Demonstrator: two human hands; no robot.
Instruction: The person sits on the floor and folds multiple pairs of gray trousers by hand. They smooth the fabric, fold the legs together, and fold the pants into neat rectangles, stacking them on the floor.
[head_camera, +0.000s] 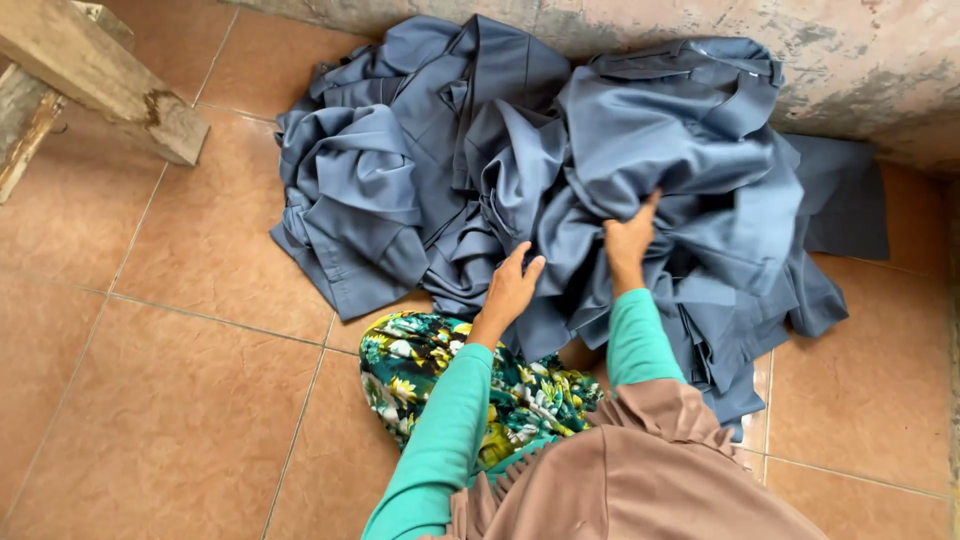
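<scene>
A heap of grey-blue clothes (560, 170) lies on the tiled floor (180, 400) against the far wall (850, 70), stretching left to right; the right hand (628, 240) is deeper in, gripping a fold; the left hand (512, 288), fingers spread, rests on the near edge.

Right hand (630, 240) fingertips buried in grey-blue garment pile (560, 170); wooden bench (90, 75) cut off.

Heap of blue-grey garments (560, 170): matt, smooth woven cloth, creased. Beneath it, floor tiles (170, 400): glazed terracotta ceramic, faint sheen. Behind the heap, wall (860, 70): rough, stained plaster. Left of the heap, bench leg (100, 80): bare weathered wood.
</scene>
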